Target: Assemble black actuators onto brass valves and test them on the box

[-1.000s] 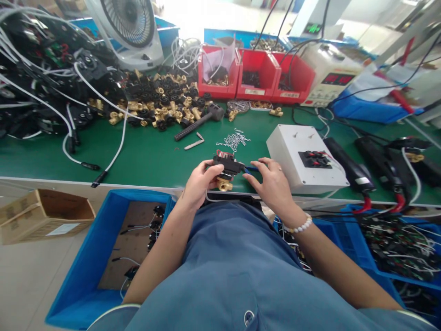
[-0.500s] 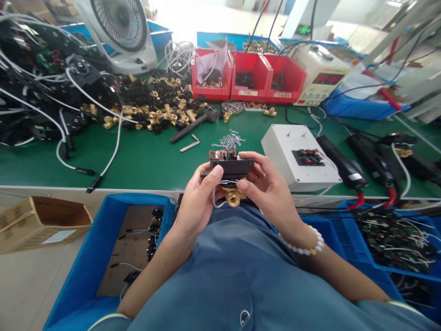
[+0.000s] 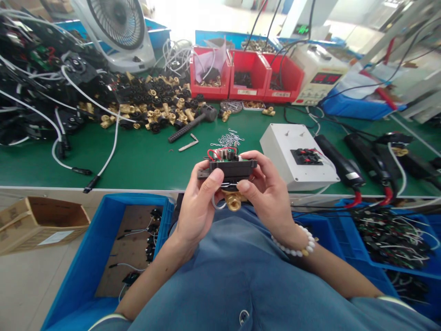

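Note:
Between my two hands, just over the bench's front edge, is a black valve controller [image 3: 234,169] with a circuit board and red wires showing on top. A brass valve body [image 3: 233,201] is joined below it, its threaded opening facing me. My left hand [image 3: 198,202] grips the left side, thumb on the front face. My right hand [image 3: 270,197] wraps the right side, its thumb at a thin metal clip [image 3: 229,185] between housing and brass. A grey cable [image 3: 217,204] loops at the lower left. The fingers behind the housing are partly hidden.
Beyond the hands lie wire clips [image 3: 229,139], a hex key [image 3: 189,143] and a hammer [image 3: 195,123]. Brass fittings [image 3: 161,108] are heaped at the back left, near red bins [image 3: 246,85]. A grey test box [image 3: 296,158] stands right; a blue crate [image 3: 86,257] is below left.
The controller has tipped slightly, showing more of its circuit board, and the brass valve sits a little lower. Both hands keep their hold.

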A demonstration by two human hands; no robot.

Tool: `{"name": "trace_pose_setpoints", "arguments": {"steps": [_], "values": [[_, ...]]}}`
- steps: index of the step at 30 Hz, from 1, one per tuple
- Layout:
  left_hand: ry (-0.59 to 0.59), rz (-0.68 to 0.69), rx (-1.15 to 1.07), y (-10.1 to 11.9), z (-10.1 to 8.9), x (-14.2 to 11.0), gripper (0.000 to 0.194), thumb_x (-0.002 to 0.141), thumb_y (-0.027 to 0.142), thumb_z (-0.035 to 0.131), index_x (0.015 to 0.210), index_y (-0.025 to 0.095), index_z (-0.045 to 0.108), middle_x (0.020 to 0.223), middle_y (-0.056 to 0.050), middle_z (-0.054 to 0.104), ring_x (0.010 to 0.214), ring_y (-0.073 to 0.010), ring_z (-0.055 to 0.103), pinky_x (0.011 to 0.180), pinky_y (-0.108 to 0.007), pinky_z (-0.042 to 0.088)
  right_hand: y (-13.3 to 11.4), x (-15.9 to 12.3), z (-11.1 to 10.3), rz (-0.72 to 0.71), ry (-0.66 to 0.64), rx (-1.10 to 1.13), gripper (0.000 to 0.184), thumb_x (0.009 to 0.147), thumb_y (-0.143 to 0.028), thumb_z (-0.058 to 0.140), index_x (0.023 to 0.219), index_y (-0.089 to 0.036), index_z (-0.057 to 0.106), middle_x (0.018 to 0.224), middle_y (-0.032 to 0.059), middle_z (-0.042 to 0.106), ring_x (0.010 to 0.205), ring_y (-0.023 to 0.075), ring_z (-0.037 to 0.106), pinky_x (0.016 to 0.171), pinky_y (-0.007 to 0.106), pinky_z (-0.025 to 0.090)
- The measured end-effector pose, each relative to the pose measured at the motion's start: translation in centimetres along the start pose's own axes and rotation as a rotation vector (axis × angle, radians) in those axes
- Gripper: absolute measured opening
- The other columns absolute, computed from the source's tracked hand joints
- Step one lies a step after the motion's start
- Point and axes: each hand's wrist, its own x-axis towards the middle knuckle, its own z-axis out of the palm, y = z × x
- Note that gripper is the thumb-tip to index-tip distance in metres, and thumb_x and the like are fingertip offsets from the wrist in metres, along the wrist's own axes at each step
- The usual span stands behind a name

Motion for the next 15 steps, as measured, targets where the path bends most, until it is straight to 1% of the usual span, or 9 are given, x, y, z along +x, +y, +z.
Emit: {"name": "trace_pose_setpoints", "arguments": {"steps": [2, 4, 6, 8, 10, 11, 13, 15], "values": [[0.009, -0.011, -0.002, -0.1, -0.1, 0.0, 0.052, 0.083, 0.056, 0.069, 0.12, 0.022, 0.054, 0.122, -0.01, 0.07, 0.116, -0.0297, 0.07, 0.085, -0.037, 0.06, 0.2, 0.1, -0.3, 0.008, -0.029, -0.035, 0.063, 0.085, -0.069, 0.068, 0.124, -0.025, 0.047, 0.12, 0.0065, 0.065, 0.104, 0.018, 0.067, 0.089, 0.03, 0.061], [-0.004, -0.038, -0.018, -0.1, -0.1, 0.1, 0.052, 0.086, 0.059, 0.066, 0.119, 0.021, 0.057, 0.117, -0.009, 0.073, 0.115, -0.0301, 0.07, 0.085, -0.037, 0.06, 0.4, 0.2, -0.7, 0.013, -0.061, -0.044, 0.062, 0.09, -0.072, 0.059, 0.128, -0.024, 0.049, 0.128, 0.0079, 0.063, 0.11, 0.019, 0.066, 0.091, 0.032, 0.06], [-0.037, -0.075, -0.041, 0.0, -0.1, 0.2, 0.055, 0.089, 0.066, 0.06, 0.121, 0.021, 0.06, 0.111, -0.009, 0.075, 0.114, -0.0304, 0.071, 0.083, -0.037, 0.061, 0.5, 0.3, -1.2, -0.003, -0.09, -0.045, 0.064, 0.094, -0.075, 0.046, 0.133, -0.023, 0.05, 0.136, 0.0089, 0.06, 0.121, 0.0209, 0.063, 0.1, 0.035, 0.058], [-0.069, -0.109, -0.064, 0.1, -0.1, 0.1, 0.061, 0.091, 0.071, 0.053, 0.126, 0.022, 0.061, 0.109, -0.009, 0.076, 0.112, -0.0306, 0.071, 0.082, -0.038, 0.062, 0.6, 0.4, -1.6, -0.027, -0.096, -0.055, 0.067, 0.097, -0.075, 0.039, 0.138, -0.023, 0.05, 0.139, 0.0092, 0.058, 0.129, 0.022, 0.059, 0.11, 0.039, 0.052], [-0.084, -0.123, -0.072, 0.3, -0.2, 0.1, 0.063, 0.093, 0.074, 0.048, 0.129, 0.023, 0.06, 0.112, -0.009, 0.076, 0.113, -0.031, 0.071, 0.082, -0.039, 0.062, 0.6, 0.4, -1.9, -0.042, -0.066, -0.074, 0.066, 0.098, -0.072, 0.041, 0.14, -0.022, 0.049, 0.137, 0.0094, 0.06, 0.129, 0.0214, 0.059, 0.114, 0.04, 0.049], [-0.087, -0.122, -0.071, 0.3, -0.2, 0.0, 0.063, 0.093, 0.074, 0.047, 0.13, 0.024, 0.06, 0.114, -0.009, 0.075, 0.114, -0.0313, 0.071, 0.083, -0.04, 0.062, 0.6, 0.4, -2.0, -0.049, -0.041, -0.084, 0.064, 0.099, -0.07, 0.043, 0.14, -0.022, 0.05, 0.134, 0.0093, 0.062, 0.126, 0.0206, 0.061, 0.113, 0.039, 0.05], [-0.079, -0.121, -0.084, 0.3, -0.3, -0.1, 0.061, 0.094, 0.072, 0.049, 0.128, 0.025, 0.061, 0.117, -0.008, 0.075, 0.115, -0.0312, 0.071, 0.086, -0.041, 0.062, 0.6, 0.5, -2.4, -0.07, 0.015, -0.134, 0.059, 0.099, -0.066, 0.046, 0.138, -0.022, 0.05, 0.129, 0.0088, 0.064, 0.121, 0.0187, 0.063, 0.109, 0.036, 0.052], [-0.065, -0.132, -0.119, 0.3, -0.4, -0.3, 0.057, 0.093, 0.07, 0.053, 0.126, 0.025, 0.063, 0.118, -0.007, 0.075, 0.113, -0.0298, 0.072, 0.09, -0.04, 0.061, 1.1, 0.7, -3.0, -0.09, 0.061, -0.248, 0.055, 0.1, -0.063, 0.048, 0.138, -0.023, 0.051, 0.127, 0.0087, 0.064, 0.12, 0.0181, 0.063, 0.106, 0.035, 0.054]]}}
